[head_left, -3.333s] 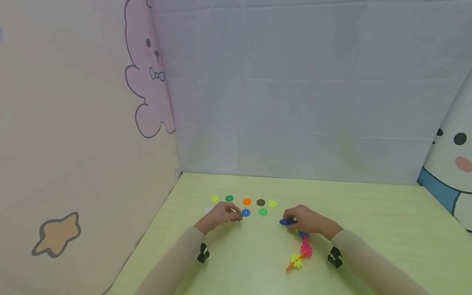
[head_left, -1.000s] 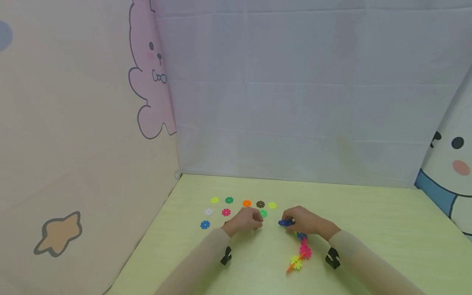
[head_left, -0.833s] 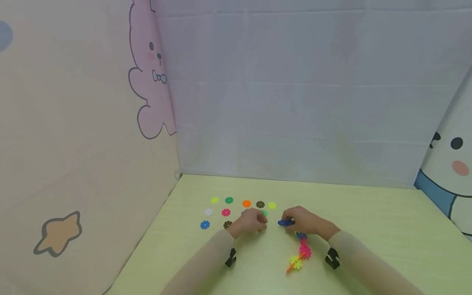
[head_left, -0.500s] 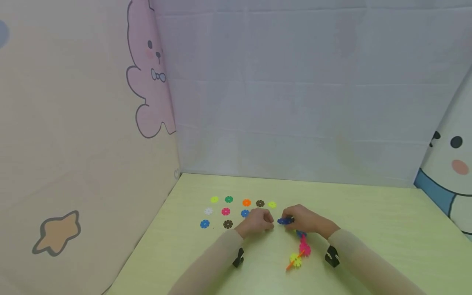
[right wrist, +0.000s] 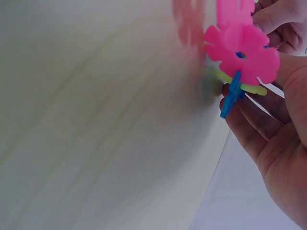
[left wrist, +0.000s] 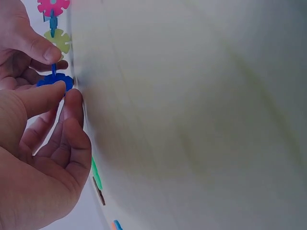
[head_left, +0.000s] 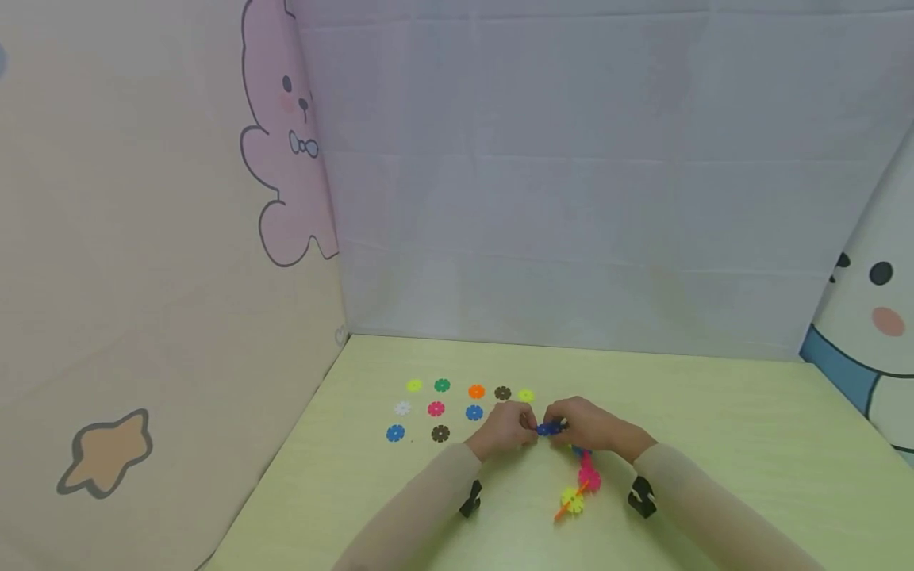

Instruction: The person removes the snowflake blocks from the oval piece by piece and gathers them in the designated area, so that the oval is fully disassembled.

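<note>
The left hand's grip (head_left: pixel 505 427) is closed to a pinch, thumb and forefinger on a dark blue disc (left wrist: pixel 58 78), apparently so its notched rim can be steered against the edge-on blue piece (left wrist: pixel 53 70) next to it; whether the two interlock is not clear. The right hand (head_left: pixel 587 424) curls its fingers round that end of the linked chain (head_left: pixel 589 478), probably to steady it against the push; fingers hide exactly which pieces it pinches. The chain trails toward the person: flat, petal-edged discs set crosswise, yellow-green, blue, glossy pink, then yellow and orange. Farther out, loose discs (head_left: pixel 436 408) lie flat and well apart on the surface (head_left: pixel 714 428), perhaps spread for easy picking.
</note>
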### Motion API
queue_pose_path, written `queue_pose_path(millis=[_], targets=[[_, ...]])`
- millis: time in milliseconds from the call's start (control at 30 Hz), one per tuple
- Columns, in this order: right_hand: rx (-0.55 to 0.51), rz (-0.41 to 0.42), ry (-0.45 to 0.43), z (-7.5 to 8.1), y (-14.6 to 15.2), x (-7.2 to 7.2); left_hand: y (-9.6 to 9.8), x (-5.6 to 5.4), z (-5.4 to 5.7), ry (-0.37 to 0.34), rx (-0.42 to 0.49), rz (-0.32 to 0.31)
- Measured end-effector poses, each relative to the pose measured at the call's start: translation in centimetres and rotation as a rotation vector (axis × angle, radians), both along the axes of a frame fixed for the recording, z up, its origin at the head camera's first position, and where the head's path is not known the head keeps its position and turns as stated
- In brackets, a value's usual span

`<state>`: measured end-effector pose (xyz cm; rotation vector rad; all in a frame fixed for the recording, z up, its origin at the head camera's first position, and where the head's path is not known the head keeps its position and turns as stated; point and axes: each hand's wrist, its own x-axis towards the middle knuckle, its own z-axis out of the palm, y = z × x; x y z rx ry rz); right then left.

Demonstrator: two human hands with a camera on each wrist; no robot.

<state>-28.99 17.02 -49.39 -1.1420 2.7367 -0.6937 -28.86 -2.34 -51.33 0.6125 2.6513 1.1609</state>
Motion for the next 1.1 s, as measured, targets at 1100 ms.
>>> queue_pose_path(millis=[1100], targets=[[0.004,0.011,0.04,-0.28,0.56,-0.29,0.73,0.44,0.92,0.107,-0.122,0.048]])
